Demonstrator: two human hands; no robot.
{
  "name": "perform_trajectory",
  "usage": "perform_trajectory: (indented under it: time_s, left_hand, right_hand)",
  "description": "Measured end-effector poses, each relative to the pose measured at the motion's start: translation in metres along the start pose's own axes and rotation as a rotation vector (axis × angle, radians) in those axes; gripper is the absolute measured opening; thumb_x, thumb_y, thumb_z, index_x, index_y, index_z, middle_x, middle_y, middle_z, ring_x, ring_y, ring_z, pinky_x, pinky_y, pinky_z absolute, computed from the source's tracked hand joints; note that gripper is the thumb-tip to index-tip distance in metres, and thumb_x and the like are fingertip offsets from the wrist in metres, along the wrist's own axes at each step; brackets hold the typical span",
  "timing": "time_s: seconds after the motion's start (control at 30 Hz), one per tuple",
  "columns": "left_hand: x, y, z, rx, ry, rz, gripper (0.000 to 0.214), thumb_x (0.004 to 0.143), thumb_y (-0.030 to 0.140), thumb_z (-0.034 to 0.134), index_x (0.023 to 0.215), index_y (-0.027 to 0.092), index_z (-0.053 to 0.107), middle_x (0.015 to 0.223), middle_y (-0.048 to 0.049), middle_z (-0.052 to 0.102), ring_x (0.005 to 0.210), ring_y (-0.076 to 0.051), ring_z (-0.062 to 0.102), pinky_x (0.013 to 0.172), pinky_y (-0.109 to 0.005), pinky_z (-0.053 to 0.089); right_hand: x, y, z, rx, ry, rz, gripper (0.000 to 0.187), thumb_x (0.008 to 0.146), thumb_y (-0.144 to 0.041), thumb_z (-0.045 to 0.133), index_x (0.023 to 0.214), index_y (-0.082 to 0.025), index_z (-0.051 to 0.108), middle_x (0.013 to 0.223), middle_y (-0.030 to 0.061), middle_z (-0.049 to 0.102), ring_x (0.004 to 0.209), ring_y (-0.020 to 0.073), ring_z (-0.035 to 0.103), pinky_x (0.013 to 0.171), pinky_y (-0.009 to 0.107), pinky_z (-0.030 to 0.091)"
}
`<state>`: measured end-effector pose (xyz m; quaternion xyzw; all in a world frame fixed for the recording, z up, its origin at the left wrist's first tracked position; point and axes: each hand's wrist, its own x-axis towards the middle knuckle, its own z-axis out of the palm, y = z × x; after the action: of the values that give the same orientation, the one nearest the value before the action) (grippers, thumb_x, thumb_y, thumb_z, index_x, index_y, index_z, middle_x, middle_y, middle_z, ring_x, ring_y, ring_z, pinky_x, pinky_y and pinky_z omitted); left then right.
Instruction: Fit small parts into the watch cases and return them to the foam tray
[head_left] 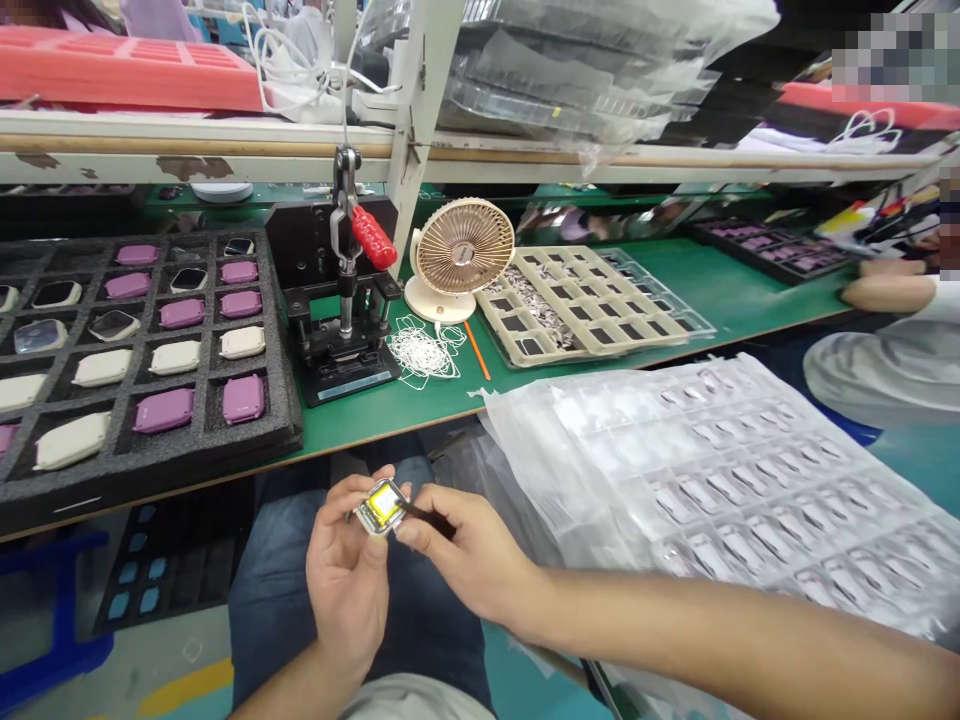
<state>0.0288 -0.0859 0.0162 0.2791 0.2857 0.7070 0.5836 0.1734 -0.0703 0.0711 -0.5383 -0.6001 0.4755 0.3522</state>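
Observation:
Above my lap, my left hand (346, 568) pinches a small square watch case (382, 505) with a silver rim and a yellow inside. My right hand (466, 553) is closed on thin dark tweezers (424, 514), whose tip reaches the case's right edge. Both hands hover in front of the green bench (697, 280), over my blue jeans.
A black foam tray (142, 340) of purple and cream watch cases lies at left. A black hand press with a red handle (341, 300), a small beige fan (459, 255), white thread and a beige parts tray (585, 305) stand behind. Clear blister trays (720, 470) lie at right. Another person's arm (892, 292) rests far right.

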Motion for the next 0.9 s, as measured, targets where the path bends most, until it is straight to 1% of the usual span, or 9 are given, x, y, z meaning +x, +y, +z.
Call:
perform_trajectory:
  time_s: [0.1,0.13,0.2,0.3,0.4,0.57,0.63,0.73,0.9]
  left_hand:
    - [0.000,0.001,0.000,0.001,0.022,-0.048,0.027,0.094,0.025,0.076,0.121,0.026,0.073,0.127,-0.0084,0.065,0.130,-0.036,0.069,0.103,-0.046,0.061]
    - [0.000,0.002,0.000,0.005,0.027,-0.057,0.027,0.094,0.026,0.076,0.121,0.026,0.073,0.126,-0.0086,0.066,0.127,-0.036,0.070,0.102,-0.044,0.062]
    - [-0.001,0.002,-0.001,0.015,0.025,-0.052,0.026,0.094,0.027,0.077,0.120,0.025,0.074,0.125,-0.0089,0.067,0.124,-0.035,0.072,0.100,-0.043,0.063]
    - [-0.002,0.003,0.000,0.028,0.013,-0.028,0.026,0.094,0.028,0.077,0.120,0.025,0.076,0.124,-0.0089,0.069,0.123,-0.034,0.073,0.101,-0.043,0.062]
    - [-0.002,0.003,0.001,0.027,0.025,-0.061,0.027,0.094,0.028,0.077,0.121,0.025,0.076,0.124,-0.0097,0.071,0.123,-0.034,0.073,0.100,-0.041,0.062]
    - [-0.006,0.001,-0.001,0.005,0.014,-0.169,0.032,0.092,0.032,0.078,0.123,0.024,0.076,0.126,-0.0119,0.074,0.119,-0.035,0.075,0.101,-0.044,0.062]
    - [-0.008,0.000,-0.003,0.010,0.004,-0.170,0.032,0.093,0.032,0.078,0.124,0.024,0.076,0.127,-0.0126,0.073,0.119,-0.036,0.075,0.102,-0.045,0.062]
    - [-0.010,0.000,-0.004,0.024,-0.022,-0.157,0.031,0.095,0.029,0.075,0.125,0.023,0.076,0.129,-0.0136,0.072,0.122,-0.035,0.074,0.104,-0.045,0.061]
    - [-0.014,0.003,-0.002,0.050,-0.064,-0.111,0.030,0.096,0.024,0.073,0.126,0.025,0.077,0.132,-0.0111,0.070,0.126,-0.034,0.071,0.107,-0.044,0.059]
  right_hand:
    - [0.003,0.001,-0.012,-0.224,-0.019,-0.264,0.027,0.099,-0.047,0.072,0.093,-0.021,0.069,0.084,0.0019,0.072,0.071,0.0140,0.062,0.066,0.026,0.045]
    - [0.005,0.000,-0.015,-0.271,-0.042,-0.324,0.023,0.099,-0.044,0.073,0.098,-0.021,0.070,0.088,0.0027,0.074,0.072,0.0140,0.064,0.067,0.026,0.046]
    - [0.007,-0.002,-0.020,-0.299,-0.083,-0.369,0.019,0.099,-0.039,0.074,0.100,-0.021,0.069,0.089,0.0025,0.074,0.070,0.0129,0.064,0.064,0.025,0.045]
    - [0.009,-0.004,-0.021,-0.212,-0.080,-0.321,0.020,0.097,-0.038,0.076,0.094,-0.021,0.067,0.086,0.0012,0.072,0.069,0.0121,0.062,0.062,0.023,0.045]
    - [0.008,-0.003,-0.020,-0.166,-0.074,-0.263,0.024,0.096,-0.041,0.077,0.091,-0.021,0.065,0.084,0.0007,0.070,0.069,0.0118,0.061,0.061,0.023,0.045]
    - [0.004,-0.005,-0.024,-0.295,-0.109,-0.283,0.027,0.095,-0.043,0.075,0.089,-0.021,0.060,0.076,-0.0020,0.063,0.061,0.0103,0.054,0.055,0.023,0.039]
    - [0.002,-0.008,-0.026,-0.328,-0.114,-0.297,0.029,0.095,-0.044,0.075,0.089,-0.021,0.060,0.075,-0.0024,0.062,0.060,0.0105,0.053,0.056,0.024,0.039]
    - [-0.001,-0.012,-0.028,-0.361,-0.131,-0.271,0.027,0.098,-0.046,0.072,0.090,-0.022,0.062,0.075,-0.0019,0.062,0.059,0.0110,0.053,0.057,0.025,0.039]
    - [-0.008,-0.012,-0.027,-0.350,-0.123,-0.254,0.025,0.102,-0.044,0.067,0.091,-0.022,0.066,0.074,-0.0005,0.064,0.059,0.0123,0.054,0.058,0.027,0.039]
